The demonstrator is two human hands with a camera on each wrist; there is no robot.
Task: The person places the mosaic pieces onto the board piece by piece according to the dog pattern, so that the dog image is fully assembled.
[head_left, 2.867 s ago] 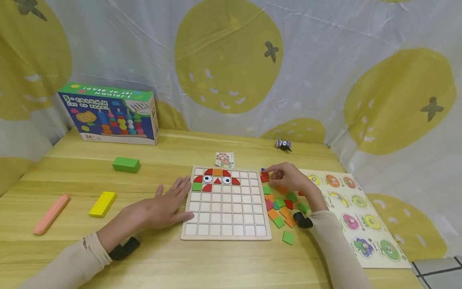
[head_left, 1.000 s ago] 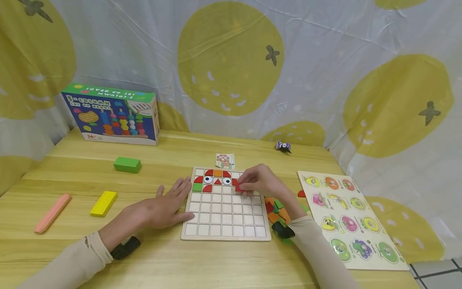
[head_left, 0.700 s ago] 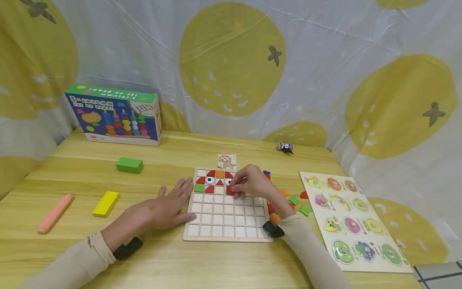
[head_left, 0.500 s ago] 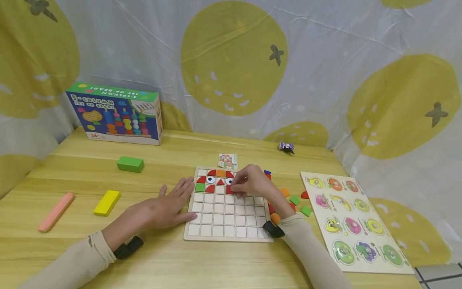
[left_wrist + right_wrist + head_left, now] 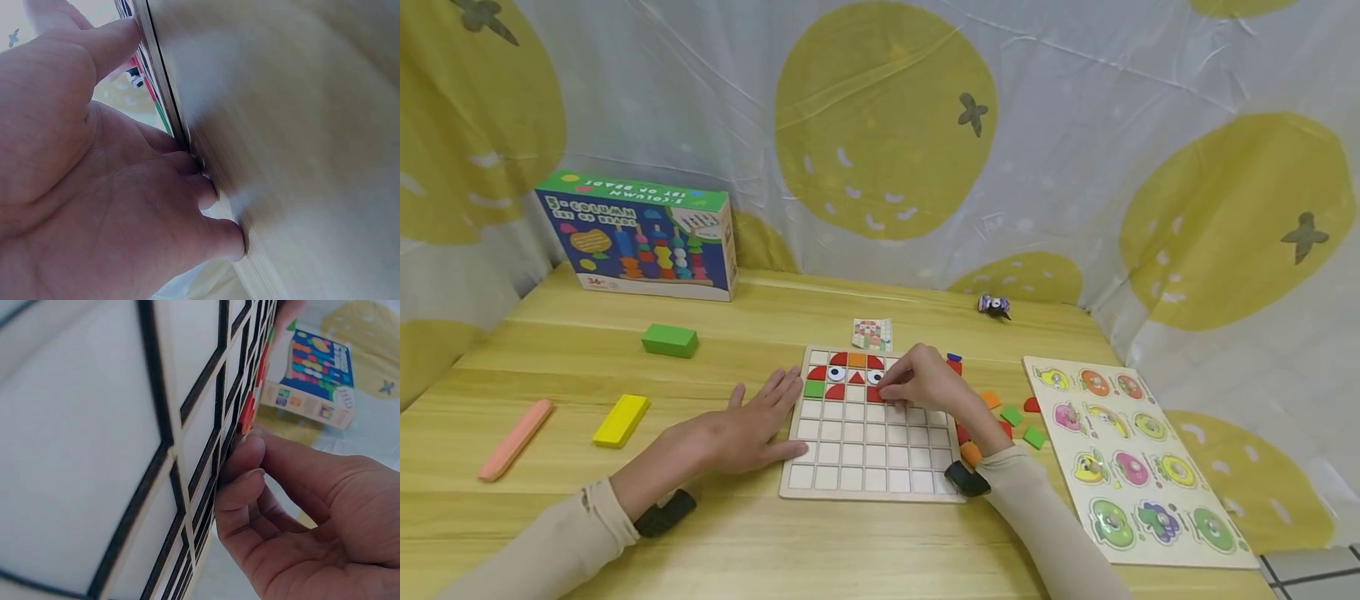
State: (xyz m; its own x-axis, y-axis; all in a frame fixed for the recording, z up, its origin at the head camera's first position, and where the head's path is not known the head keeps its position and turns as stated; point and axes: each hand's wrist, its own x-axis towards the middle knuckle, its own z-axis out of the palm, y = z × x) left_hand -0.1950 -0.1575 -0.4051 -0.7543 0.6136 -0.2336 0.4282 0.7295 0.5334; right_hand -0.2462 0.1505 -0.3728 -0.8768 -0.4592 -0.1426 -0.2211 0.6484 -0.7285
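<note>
A wooden grid board point(image 5: 842, 479) lies on the table, with red tiles, two eye tiles, an orange tile point(image 5: 857, 360) and a green tile point(image 5: 814, 389) in its upper cells. My right hand point(image 5: 925, 379) pinches a red tile point(image 5: 874, 394) at the cell below the right-hand eye tile point(image 5: 874, 377). Fingers partly cover that tile; in the right wrist view the thumb and fingertips meet close against the board. My left hand point(image 5: 741, 433) lies with fingers extended along the board's left edge, and its fingertips touch it in the left wrist view.
Loose tiles point(image 5: 1012, 415) lie right of the board, partly behind my right arm. A fruit puzzle board point(image 5: 1138, 467) stands beyond them. A pattern card point(image 5: 872, 334) lies behind the grid. Leftward are a box point(image 5: 636, 242), green block point(image 5: 670, 341), yellow block point(image 5: 621, 421) and pink stick point(image 5: 516, 440).
My right hand has moved left from the loose tiles onto the board, bringing a red tile to the cell under the right-hand eye. My left hand has stayed at the board's edge.
</note>
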